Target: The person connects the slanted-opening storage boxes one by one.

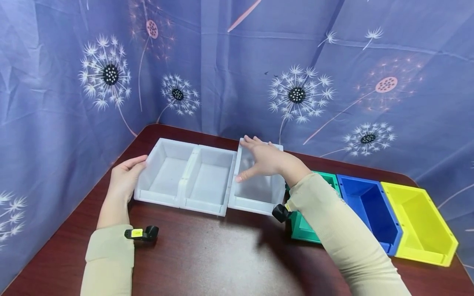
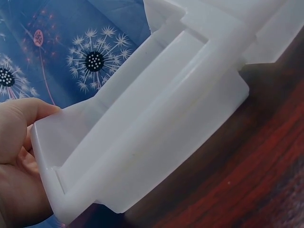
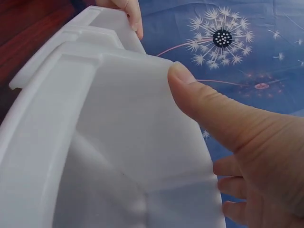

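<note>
Two white plastic bins stand side by side, the left white bin (image 1: 164, 174) touching the middle white bin (image 1: 208, 181). My left hand (image 1: 124, 179) grips the outer side wall of the left bin; the left wrist view shows the thumb near its rim and fingers behind the wall. A third white bin (image 1: 255, 201) sits just right of the middle one, set slightly askew. Reaching over it, my right hand (image 1: 268, 158) holds its rim, thumb (image 3: 204, 102) at the left wall's edge and fingers at the back. The right forearm hides part of this bin's right side.
Right of the white bins stand a green bin (image 1: 305, 230), a blue bin (image 1: 370, 209) and a yellow bin (image 1: 422, 222), side by side. My right sleeve covers much of the green one. A dandelion-print curtain (image 1: 240, 82) hangs behind the dark wooden table (image 1: 207, 255).
</note>
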{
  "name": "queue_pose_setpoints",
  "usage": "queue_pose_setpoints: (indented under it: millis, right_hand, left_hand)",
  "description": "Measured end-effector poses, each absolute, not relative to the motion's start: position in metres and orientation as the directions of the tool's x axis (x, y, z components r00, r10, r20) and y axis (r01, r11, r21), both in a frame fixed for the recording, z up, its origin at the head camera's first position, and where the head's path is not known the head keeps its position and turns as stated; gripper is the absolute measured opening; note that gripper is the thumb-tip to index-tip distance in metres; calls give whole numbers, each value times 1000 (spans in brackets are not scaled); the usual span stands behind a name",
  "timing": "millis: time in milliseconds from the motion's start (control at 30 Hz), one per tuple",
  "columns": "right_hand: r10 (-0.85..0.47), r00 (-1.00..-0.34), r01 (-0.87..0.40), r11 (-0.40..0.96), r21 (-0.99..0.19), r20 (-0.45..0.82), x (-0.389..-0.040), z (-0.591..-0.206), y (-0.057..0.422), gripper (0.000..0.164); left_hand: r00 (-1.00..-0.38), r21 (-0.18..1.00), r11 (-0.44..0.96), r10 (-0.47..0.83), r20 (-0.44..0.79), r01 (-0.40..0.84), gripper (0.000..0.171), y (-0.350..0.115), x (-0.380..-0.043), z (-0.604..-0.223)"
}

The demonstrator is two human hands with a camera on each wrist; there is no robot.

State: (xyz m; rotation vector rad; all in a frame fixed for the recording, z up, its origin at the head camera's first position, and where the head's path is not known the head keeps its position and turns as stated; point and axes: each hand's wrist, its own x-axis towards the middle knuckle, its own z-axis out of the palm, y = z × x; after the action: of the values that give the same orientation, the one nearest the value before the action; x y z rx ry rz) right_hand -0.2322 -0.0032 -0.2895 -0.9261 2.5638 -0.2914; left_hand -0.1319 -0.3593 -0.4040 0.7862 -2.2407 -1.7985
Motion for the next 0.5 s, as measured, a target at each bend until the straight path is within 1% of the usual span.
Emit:
queue_pose_setpoints:
  millis: [300,500]
  right_hand:
    - [-658,-692,-561,749,-352,-298,-233,-295,-2,118]
    - [-645,-708,-560,761,-326,-289,-233,-299,-4,121]
  left_hand:
    - [-846,936,151,-491,-207,-317,46,-358,-132,-404]
    - [-842,943,127,-497,-207,-307,45,-358,-132,-404]
